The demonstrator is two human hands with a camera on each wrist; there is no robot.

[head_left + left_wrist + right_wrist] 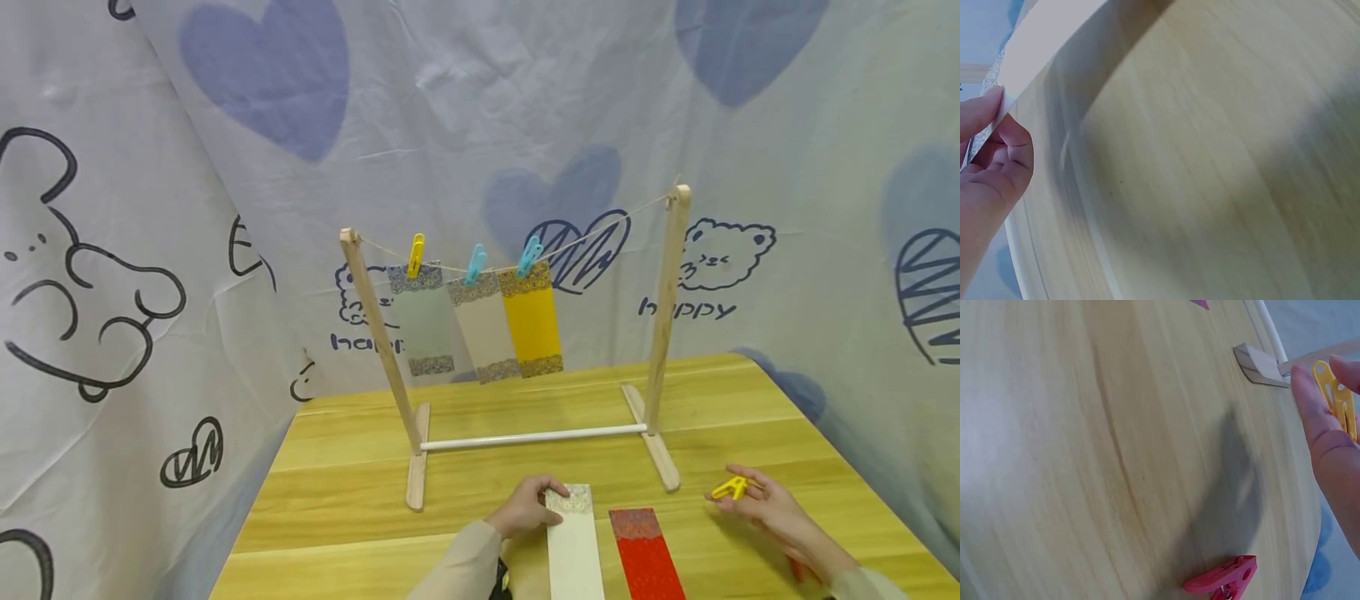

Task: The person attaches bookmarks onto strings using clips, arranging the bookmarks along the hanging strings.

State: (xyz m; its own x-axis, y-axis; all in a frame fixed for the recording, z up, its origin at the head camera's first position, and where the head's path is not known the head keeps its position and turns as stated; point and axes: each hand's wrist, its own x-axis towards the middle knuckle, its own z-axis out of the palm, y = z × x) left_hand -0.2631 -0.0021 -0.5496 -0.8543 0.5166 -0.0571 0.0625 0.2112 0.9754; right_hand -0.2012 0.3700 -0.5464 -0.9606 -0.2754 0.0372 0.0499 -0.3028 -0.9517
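My left hand (528,507) pinches the top edge of a cream paper strip (573,550) with a patterned lace band; in the left wrist view the strip (1044,47) slants up off the wood between thumb and fingers. A yellow clothespin (733,488) sits between the thumb and fingers of my right hand (772,512), raised over the right side of the table. That clothespin (1338,400) also shows in the right wrist view. Between the hands, a red paper strip (648,554) with a patterned top lies on the table.
A wooden rack with a right post (667,308) carries a sagging string (592,237). Pale green (426,321), off-white (486,333) and yellow (532,321) strips hang from it by one yellow and two blue clothespins. A red clothespin (1225,578) lies below my right hand.
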